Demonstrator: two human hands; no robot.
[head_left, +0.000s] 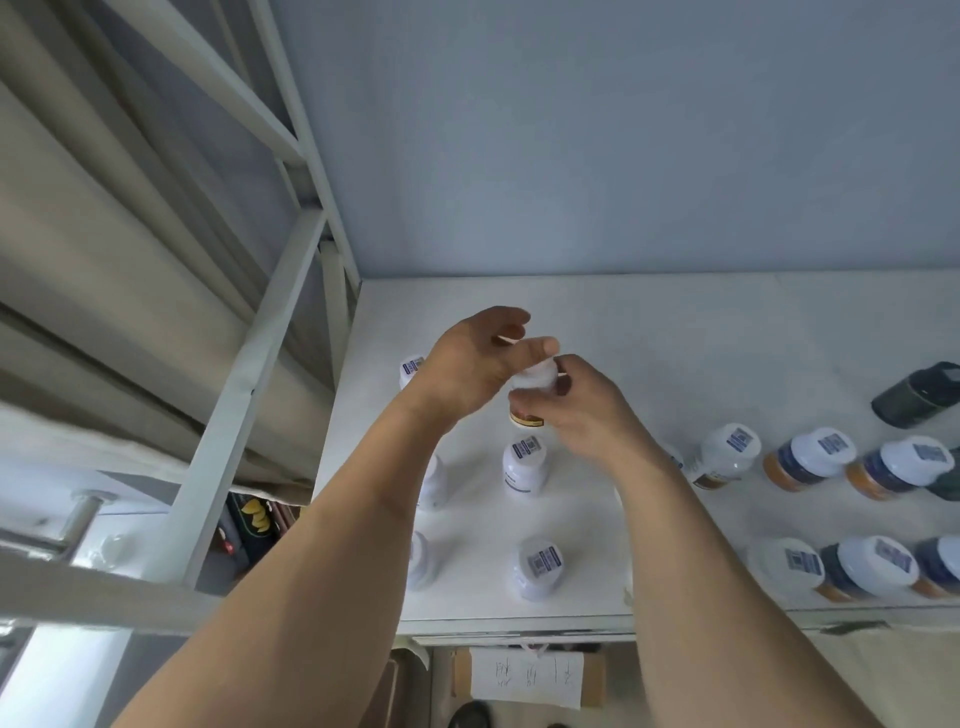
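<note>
A: Where's the bottle (534, 387)?
B: It's sitting mid-air over the white table (675, 332), near centre of view. It's at 12 o'clock from a standing white bottle (524, 465) and isn't touching the surface.
A: Which hand is carrying it?
B: The right hand (582, 415) is wrapping the body from the 4 o'clock side, fingers curled close round it just above the label band. My read is that it's taking the weight and bracing against spin.
A: Left?
B: The left hand (467, 364) is hovering at 10 o'clock, over the cap (537, 371). The fingers are curving loosely, with a gap showing between them and the thumb. The thumb is lying along the cap's top edge. It isn't clamping anything I can see. Can't tell if the thumb is pressing.
A: So it's working the cap?
B: Looking like it: one hand bracing, the other at the top. Can't tell whether it's going on or off.
A: Why lifted, not on the table?
B: Probably clearance. Neighbours are standing near at 6 and 9 o'clock, and lifting is avoiding a knock.
A: Rest of the layout?
B: Blue-and-orange bottles (810, 462) are lining up in two rows at 4 o'clock, well apart from the hands. A dark container (917, 395) is lying at 3 o'clock.
</note>
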